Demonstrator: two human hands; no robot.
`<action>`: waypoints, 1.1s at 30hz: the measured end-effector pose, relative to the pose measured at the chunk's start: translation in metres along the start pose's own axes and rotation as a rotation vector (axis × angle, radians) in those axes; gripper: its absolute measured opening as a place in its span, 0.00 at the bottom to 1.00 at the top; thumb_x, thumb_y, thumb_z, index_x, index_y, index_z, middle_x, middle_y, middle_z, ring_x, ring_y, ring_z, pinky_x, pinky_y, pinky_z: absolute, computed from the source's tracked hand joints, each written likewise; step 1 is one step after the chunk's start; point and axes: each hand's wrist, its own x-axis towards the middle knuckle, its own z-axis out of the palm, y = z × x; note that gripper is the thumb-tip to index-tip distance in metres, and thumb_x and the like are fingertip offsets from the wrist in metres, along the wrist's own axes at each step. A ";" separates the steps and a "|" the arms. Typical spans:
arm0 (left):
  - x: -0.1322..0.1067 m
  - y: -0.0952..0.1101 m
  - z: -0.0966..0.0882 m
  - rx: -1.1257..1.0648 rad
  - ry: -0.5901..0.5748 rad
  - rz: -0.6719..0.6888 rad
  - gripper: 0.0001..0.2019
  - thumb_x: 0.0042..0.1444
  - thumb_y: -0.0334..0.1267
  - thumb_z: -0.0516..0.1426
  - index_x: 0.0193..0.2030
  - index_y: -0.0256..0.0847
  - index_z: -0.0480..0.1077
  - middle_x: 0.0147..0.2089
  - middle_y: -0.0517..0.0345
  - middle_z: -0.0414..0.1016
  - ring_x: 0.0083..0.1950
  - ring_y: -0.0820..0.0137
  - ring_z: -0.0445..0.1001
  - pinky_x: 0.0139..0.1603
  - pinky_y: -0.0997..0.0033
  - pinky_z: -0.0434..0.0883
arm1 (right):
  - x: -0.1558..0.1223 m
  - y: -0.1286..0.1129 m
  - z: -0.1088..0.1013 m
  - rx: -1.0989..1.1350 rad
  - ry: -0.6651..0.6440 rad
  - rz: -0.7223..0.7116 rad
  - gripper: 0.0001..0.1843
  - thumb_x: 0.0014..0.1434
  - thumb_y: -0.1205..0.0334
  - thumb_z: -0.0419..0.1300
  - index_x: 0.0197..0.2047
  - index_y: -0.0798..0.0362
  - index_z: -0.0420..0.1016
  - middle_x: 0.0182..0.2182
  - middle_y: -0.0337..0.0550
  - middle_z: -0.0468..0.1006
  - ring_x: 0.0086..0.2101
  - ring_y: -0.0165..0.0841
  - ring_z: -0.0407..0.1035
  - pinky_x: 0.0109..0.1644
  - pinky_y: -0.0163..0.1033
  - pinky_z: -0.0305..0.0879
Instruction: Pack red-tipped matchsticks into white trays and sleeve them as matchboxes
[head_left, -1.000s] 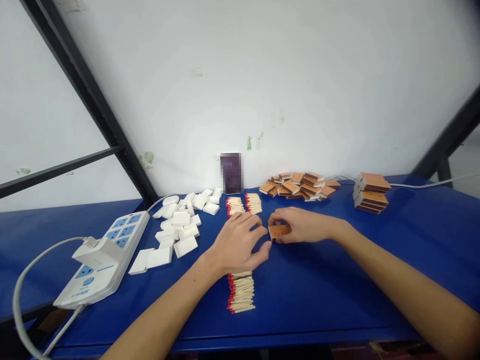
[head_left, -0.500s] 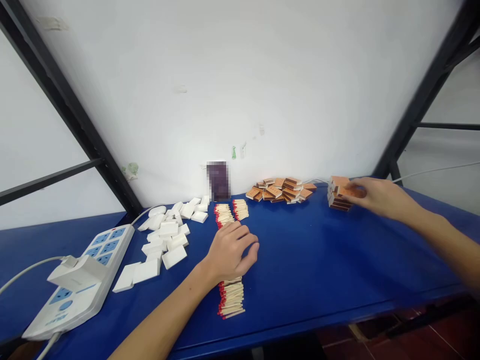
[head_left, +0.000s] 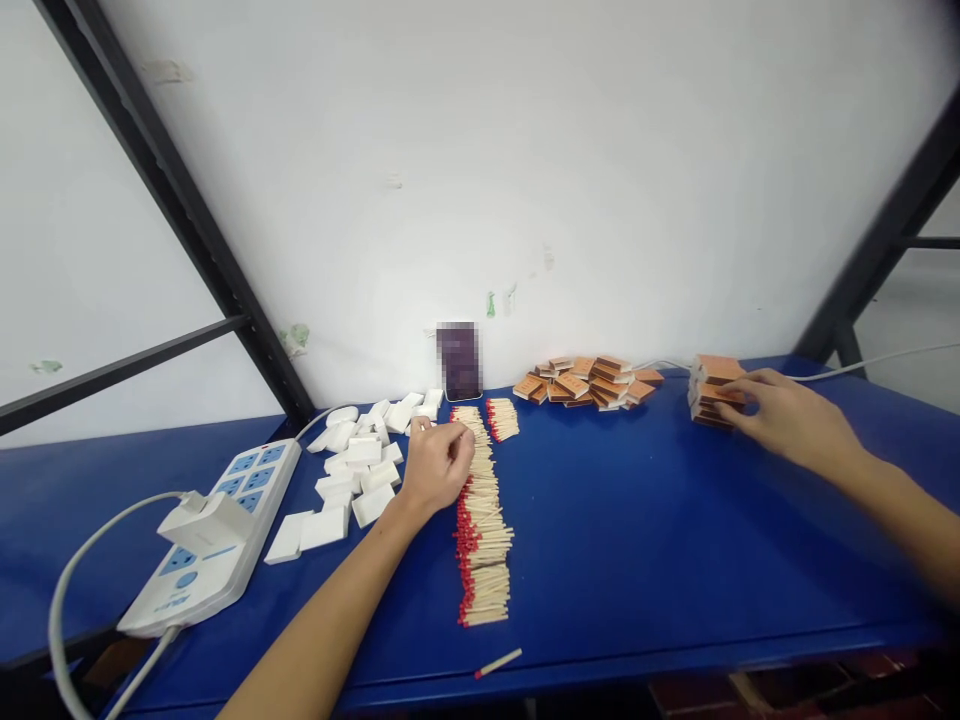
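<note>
My left hand [head_left: 436, 466] is closed, its fingers curled at the left side of the long row of red-tipped matches [head_left: 486, 540], beside the white matchbox trays [head_left: 365, 452]. Whatever its fingers may hold is hidden. At the right, my right hand [head_left: 799, 415] has thumb and fingertips on an orange-topped matchbox [head_left: 721, 394] in the front of a stack of matchboxes [head_left: 716, 368]. A smaller group of matches [head_left: 502, 418] lies just right of the row's far end. One loose match [head_left: 498, 663] rests near the table's front edge.
A heap of orange matchbox sleeves [head_left: 592, 382] lies by the wall. A pixelated dark phone [head_left: 459, 360] leans against the wall. On the left, a white power strip [head_left: 217, 560] holds a plugged-in adapter and cables. Black metal posts [head_left: 187, 215] frame the blue table [head_left: 637, 540].
My left hand has moved away from the middle of the match row toward the trays, uncovering matches. My right hand stays at the stack, its fingers lower on the matchbox. The view has shifted left.
</note>
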 end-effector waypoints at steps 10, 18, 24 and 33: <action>0.006 -0.033 0.001 0.087 0.042 -0.128 0.15 0.64 0.39 0.46 0.32 0.39 0.71 0.33 0.53 0.72 0.38 0.66 0.70 0.42 0.66 0.64 | -0.101 -0.186 -0.019 0.299 -0.258 -0.799 0.14 0.65 0.59 0.51 0.49 0.44 0.75 0.37 0.44 0.80 0.36 0.38 0.73 0.45 0.45 0.65; 0.002 -0.049 -0.003 0.408 -0.093 -0.233 0.16 0.63 0.42 0.48 0.49 0.41 0.73 0.48 0.45 0.72 0.52 0.55 0.67 0.51 0.55 0.63 | -0.086 -0.237 -0.002 0.305 -0.373 -0.859 0.13 0.65 0.62 0.49 0.39 0.50 0.75 0.30 0.42 0.78 0.28 0.32 0.71 0.33 0.37 0.61; -0.003 -0.047 0.003 0.491 -0.251 -0.221 0.15 0.60 0.39 0.50 0.49 0.40 0.73 0.47 0.42 0.74 0.51 0.52 0.69 0.51 0.50 0.60 | 0.024 -0.200 0.038 0.069 -0.113 -0.410 0.17 0.64 0.62 0.48 0.51 0.54 0.72 0.51 0.53 0.74 0.45 0.42 0.71 0.42 0.41 0.65; 0.003 -0.044 -0.004 0.429 -0.133 -0.162 0.13 0.60 0.32 0.49 0.45 0.41 0.74 0.43 0.46 0.78 0.50 0.55 0.69 0.54 0.50 0.58 | 0.041 -0.181 0.067 -0.055 -0.053 -0.205 0.20 0.64 0.59 0.47 0.57 0.49 0.69 0.56 0.52 0.72 0.44 0.46 0.72 0.34 0.43 0.63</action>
